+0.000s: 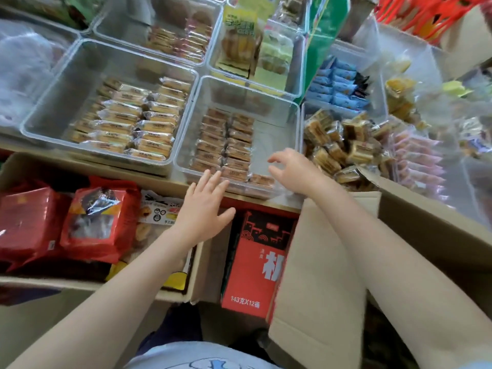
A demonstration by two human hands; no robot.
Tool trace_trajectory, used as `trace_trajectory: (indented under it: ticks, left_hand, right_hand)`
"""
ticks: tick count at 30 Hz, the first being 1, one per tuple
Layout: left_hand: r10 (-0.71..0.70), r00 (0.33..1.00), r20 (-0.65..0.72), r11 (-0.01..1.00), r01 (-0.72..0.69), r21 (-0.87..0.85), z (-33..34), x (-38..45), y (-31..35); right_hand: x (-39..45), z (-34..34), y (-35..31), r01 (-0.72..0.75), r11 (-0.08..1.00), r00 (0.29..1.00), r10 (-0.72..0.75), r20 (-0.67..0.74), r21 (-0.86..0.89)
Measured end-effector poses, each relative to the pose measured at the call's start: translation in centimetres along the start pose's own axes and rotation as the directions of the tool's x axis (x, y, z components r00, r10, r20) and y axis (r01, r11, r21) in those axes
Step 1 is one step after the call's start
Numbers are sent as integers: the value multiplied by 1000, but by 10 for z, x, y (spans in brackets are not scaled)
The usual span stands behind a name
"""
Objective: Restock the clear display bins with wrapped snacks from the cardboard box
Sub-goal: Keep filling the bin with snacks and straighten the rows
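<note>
A clear display bin point(277, 121) in the middle holds two neat columns of brown wrapped snacks point(226, 145), with one more snack point(262, 179) lying at its front right. My left hand point(203, 206) hovers at the bin's front edge, fingers straight and spread, holding nothing. My right hand point(290, 169) is over the bin's bare right part, fingers loosely curled, empty. A cardboard box point(327, 262) stands under my right forearm; its inside is hidden.
Another clear bin point(53, 102) to the left holds rows of wrapped bars. A bin point(346, 150) of brown cake packs lies right of the middle one. Red snack bags point(98, 222) fill an open carton at lower left. A red and black carton point(255, 262) stands between the boxes.
</note>
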State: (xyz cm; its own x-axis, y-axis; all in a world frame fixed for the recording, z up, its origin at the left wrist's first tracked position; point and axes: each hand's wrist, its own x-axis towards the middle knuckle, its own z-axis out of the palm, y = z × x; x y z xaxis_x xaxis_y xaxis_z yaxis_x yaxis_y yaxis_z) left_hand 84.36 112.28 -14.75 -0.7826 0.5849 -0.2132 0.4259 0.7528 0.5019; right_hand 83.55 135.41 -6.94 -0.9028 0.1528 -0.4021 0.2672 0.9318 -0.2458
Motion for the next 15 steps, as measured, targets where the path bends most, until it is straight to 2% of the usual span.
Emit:
trace_trajectory:
  ticks: [3,5,7,8,10,11,13,15]
  left_hand:
    - [-12,996,-84,957,-12,-289,-7,-37,54]
    - [47,995,-92,922,-78,-380,-4,-70,102]
    - [145,986,-84,882,-167,-440,5,-102,151]
    - [197,977,-80,864,-211,-456,11,-116,173]
    - [288,954,-80,853,-293,-431,27,-139,210]
    - [324,942,-92,862,-334,-382,36,-148,225]
    - [375,920,-118,892,-393,-224,54,-160,251]
    - [386,917,-100,921,-390,-23,71,-166,270]
  right_hand:
    - [-75,-24,25,181,964,956,-125,-267,195]
    - [-130,-31,50,294,932,862,-163,-480,213]
    - [-183,-30,80,295,933,788,-115,-604,207]
    - [-206,-27,97,268,937,784,-76,-616,225]
    - [-243,-17,131,180,944,846,-6,-534,275]
    - [-254,-10,149,120,957,904,5,-428,264]
    - [-265,12,184,8,992,992,8,-129,125]
    - [-267,41,214,-36,998,989,43,140,-57]
